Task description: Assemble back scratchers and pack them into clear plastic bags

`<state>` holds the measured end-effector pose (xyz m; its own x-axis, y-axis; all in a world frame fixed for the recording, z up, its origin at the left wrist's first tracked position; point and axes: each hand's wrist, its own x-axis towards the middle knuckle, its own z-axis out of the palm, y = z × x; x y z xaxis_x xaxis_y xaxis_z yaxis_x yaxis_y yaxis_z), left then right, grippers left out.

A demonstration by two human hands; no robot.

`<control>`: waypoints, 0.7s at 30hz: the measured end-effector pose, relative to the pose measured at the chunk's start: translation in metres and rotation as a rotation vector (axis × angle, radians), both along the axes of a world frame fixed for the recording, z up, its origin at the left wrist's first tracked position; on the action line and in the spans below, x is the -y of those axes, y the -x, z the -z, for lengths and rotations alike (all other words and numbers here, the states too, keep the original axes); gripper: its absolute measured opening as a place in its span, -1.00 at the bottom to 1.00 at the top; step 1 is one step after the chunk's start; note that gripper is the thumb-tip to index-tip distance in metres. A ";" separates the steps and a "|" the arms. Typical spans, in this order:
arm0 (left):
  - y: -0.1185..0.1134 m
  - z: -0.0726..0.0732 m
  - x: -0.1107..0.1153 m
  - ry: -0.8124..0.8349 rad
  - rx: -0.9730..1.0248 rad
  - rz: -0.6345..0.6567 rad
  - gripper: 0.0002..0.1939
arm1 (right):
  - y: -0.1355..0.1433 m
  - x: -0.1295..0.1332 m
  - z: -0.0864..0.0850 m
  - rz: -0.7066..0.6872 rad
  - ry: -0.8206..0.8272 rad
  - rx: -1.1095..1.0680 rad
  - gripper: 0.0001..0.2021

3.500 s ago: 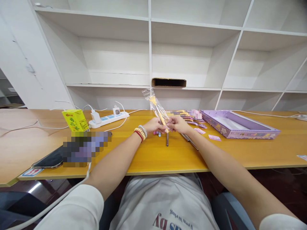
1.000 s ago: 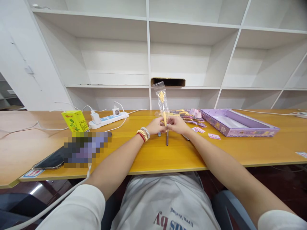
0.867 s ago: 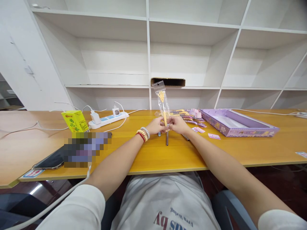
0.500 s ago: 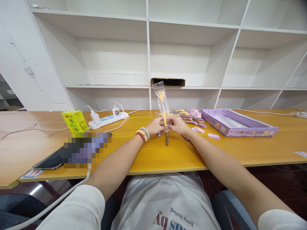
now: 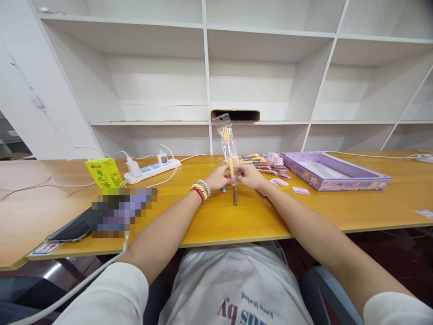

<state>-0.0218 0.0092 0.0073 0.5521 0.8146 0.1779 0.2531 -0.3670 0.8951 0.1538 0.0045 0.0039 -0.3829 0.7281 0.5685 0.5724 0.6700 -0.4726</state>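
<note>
Between my hands stands a yellow hand-shaped stick inside a clear plastic bag, its hand-shaped end pointing up. My left hand is closed around the lower part of the bagged stick. My right hand pinches the bag's lower end from the other side. A dark metal rod lies on the table just below my fingers, and a small blue piece shows beside it. Behind my right hand is a pile of bagged sticks in yellow, pink and purple.
A purple open box lies at the right, with pink cards nearer. At the left are a yellow-green carton, a white power strip with cables and a phone. Shelves stand behind the table.
The top of the bag has tilted slightly to the left. Both hands keep their hold, and the camera view has shifted a little.
</note>
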 end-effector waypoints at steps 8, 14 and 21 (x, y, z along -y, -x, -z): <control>-0.001 0.000 0.001 0.004 0.008 0.006 -0.54 | 0.001 0.003 -0.002 -0.012 -0.026 -0.004 -0.93; -0.001 0.000 0.000 -0.020 0.010 -0.009 -0.54 | 0.001 0.000 0.001 -0.009 -0.022 -0.002 -0.86; -0.001 -0.002 0.004 -0.012 0.009 -0.009 -0.59 | 0.001 0.004 -0.003 -0.014 -0.029 0.023 -0.91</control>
